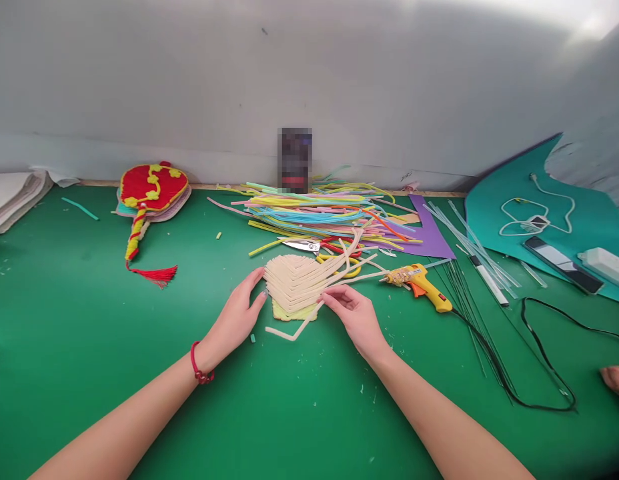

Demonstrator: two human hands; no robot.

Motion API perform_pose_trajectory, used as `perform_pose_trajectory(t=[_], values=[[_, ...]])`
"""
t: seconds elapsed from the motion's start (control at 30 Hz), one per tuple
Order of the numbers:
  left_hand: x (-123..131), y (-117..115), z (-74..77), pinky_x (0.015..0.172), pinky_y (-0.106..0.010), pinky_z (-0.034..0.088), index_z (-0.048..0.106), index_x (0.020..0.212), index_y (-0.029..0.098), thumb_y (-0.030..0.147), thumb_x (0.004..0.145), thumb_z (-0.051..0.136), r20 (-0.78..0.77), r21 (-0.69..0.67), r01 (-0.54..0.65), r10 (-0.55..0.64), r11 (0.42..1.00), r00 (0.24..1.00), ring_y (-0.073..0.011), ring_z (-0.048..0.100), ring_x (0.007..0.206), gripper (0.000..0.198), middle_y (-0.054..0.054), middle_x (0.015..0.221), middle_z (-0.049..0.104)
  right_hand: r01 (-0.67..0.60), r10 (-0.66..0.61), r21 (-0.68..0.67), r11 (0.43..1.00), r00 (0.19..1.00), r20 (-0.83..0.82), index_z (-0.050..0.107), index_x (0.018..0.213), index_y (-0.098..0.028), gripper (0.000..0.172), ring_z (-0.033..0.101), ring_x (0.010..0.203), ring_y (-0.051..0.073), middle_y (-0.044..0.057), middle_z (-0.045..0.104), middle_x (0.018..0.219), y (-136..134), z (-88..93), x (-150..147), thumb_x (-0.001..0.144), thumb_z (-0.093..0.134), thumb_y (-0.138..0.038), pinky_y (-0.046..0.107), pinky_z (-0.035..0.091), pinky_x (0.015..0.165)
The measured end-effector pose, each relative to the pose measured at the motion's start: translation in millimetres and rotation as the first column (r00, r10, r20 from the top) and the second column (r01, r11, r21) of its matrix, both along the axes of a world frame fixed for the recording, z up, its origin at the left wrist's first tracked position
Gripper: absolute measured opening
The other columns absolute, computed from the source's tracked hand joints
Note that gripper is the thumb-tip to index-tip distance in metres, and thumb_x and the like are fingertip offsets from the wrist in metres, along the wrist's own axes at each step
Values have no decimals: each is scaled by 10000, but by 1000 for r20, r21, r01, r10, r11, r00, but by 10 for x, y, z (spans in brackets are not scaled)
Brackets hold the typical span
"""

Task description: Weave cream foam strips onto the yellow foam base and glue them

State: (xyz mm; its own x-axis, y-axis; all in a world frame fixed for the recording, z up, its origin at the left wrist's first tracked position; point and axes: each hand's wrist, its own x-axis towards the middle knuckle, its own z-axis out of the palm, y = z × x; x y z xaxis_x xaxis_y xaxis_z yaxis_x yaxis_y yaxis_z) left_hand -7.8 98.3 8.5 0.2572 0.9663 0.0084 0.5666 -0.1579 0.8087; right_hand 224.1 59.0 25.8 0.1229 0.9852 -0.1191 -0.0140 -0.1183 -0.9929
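Note:
A leaf-shaped panel (292, 277) of cream chenille stems, laid in V-shaped rows, lies on a pale yellow-green backing (284, 312). My left hand (242, 308) holds the panel's left edge between thumb and fingers. At the lower right, my right hand (353, 313) pinches a bent cream chenille stem (302, 328), whose loose V-shaped end lies below the panel. Free stem ends (339, 267) fan out to the upper right. Scissors (302, 245) with red handles lie just behind the panel, partly covered.
Behind are a pile of coloured chenille stems (309, 213) and a blurred dark upright object (294, 160). To the right lie a yellow glue gun (424, 287), its black cord, glue sticks (469, 240) and a phone (562, 265). A red fan (154, 190) lies left; another person's hand (617, 381) shows far right.

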Motion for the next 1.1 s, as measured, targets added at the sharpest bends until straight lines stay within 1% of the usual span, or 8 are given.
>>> perform_pose_trajectory(t=[0.33, 0.4, 0.47, 0.57, 0.83, 0.93, 1.03, 1.1], values=[[34, -102, 12, 1099, -464, 343, 458, 1330, 226, 306, 932, 418, -8, 154, -72, 75, 985, 997, -226, 438, 1313, 407, -97, 1409, 491, 106, -108, 31, 994, 991, 84, 642, 817, -201, 323, 652, 724, 183, 54, 727, 796, 43, 66, 117, 686, 741, -479, 313, 512, 661], [39, -117, 58, 1036, -442, 404, 537, 1220, 227, 319, 937, 425, 5, 236, -112, 114, 965, 993, -223, 502, 1230, 318, -85, 1305, 569, 115, -119, 50, 992, 989, 85, 636, 819, -201, 318, 643, 705, 180, 57, 725, 794, 53, 48, 120, 698, 731, -479, 298, 495, 608], [35, -124, 104, 892, -401, 472, 606, 1034, 222, 342, 938, 432, -27, 303, -137, 152, 943, 988, -215, 581, 1023, 232, -62, 1074, 651, 124, -129, 67, 990, 989, 74, 632, 815, -203, 317, 639, 694, 182, 54, 721, 780, 61, 35, 110, 696, 731, -479, 294, 486, 577], [23, -132, 126, 698, -338, 445, 616, 843, 221, 361, 938, 438, -126, 324, -96, 143, 941, 982, -189, 565, 767, 245, -17, 805, 640, 155, -159, 77, 985, 986, 55, 630, 792, -205, 312, 634, 665, 177, 46, 715, 759, 64, 31, 80, 681, 744, -474, 300, 492, 569], [30, -147, 97, 683, -328, 434, 587, 881, 213, 324, 941, 443, -234, 295, -10, 83, 955, 969, -186, 562, 753, 191, -9, 802, 618, 184, -190, 81, 980, 979, 70, 643, 781, -198, 279, 621, 637, 162, 42, 705, 764, 35, 36, 37, 690, 748, -440, 302, 505, 572], [71, -250, 167, 693, -339, 455, 561, 955, 195, 262, 948, 417, -329, 438, 80, 76, 895, 941, -204, 578, 799, 159, -44, 880, 634, 204, -210, 87, 975, 975, 74, 650, 773, -197, 274, 624, 646, 162, 41, 706, 767, 25, 46, 34, 687, 754, -436, 299, 509, 570], [151, -465, 266, 682, -357, 452, 557, 1054, 148, 188, 940, 401, -491, 614, 260, 103, 745, 865, -231, 600, 815, 198, -104, 953, 654, 214, -218, 97, 972, 975, 37, 649, 778, -197, 267, 643, 667, 173, 37, 702, 741, 15, 59, 30, 686, 762, -421, 292, 512, 554], [208, -628, 330, 687, -365, 453, 586, 1010, 113, 147, 936, 395, -568, 662, 365, 120, 655, 814, -237, 614, 802, 208, -120, 918, 666, 221, -222, 102, 970, 975, 1, 648, 785, -197, 255, 662, 685, 184, 34, 704, 737, 8, 67, 27, 694, 762, -406, 296, 527, 559]])
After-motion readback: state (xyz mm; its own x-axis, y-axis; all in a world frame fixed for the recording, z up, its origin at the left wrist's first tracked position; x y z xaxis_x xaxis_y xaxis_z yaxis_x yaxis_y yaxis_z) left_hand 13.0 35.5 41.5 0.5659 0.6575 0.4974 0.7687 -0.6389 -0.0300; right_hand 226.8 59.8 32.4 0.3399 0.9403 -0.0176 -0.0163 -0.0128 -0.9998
